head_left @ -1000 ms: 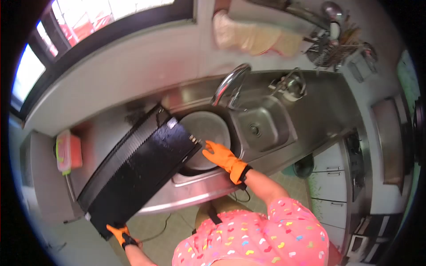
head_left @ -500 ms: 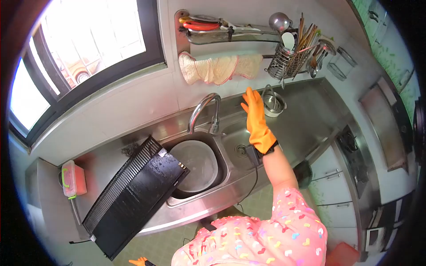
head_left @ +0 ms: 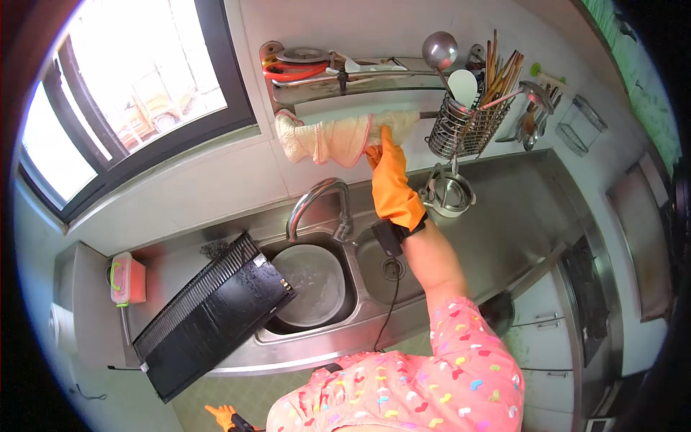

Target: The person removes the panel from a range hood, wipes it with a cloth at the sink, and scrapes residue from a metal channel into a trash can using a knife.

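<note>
My right hand (head_left: 393,183), in an orange rubber glove, reaches up to the wall and closes on the right part of a cream towel (head_left: 324,138). The towel hangs over a rail under the shelf. At the bottom edge, my left hand (head_left: 223,417), also gloved in orange, hangs low with its fingers apart and nothing in it. Left of the sink, a long black panel with a slatted edge (head_left: 216,309) lies tilted across the counter. A round grey basin (head_left: 311,284) sits in the left sink bowl, partly hidden by the panel.
A curved faucet (head_left: 317,198) rises behind the sink. Below a wire utensil basket (head_left: 461,133) with chopsticks stands a small metal pot (head_left: 453,194). A pink container (head_left: 128,279) is at the far left, and a wall shelf (head_left: 345,81) runs above the towel.
My right hand has moved up from over the counter to the towel and closed on it. My left hand stays low with fingers apart. The view has shifted slightly.
</note>
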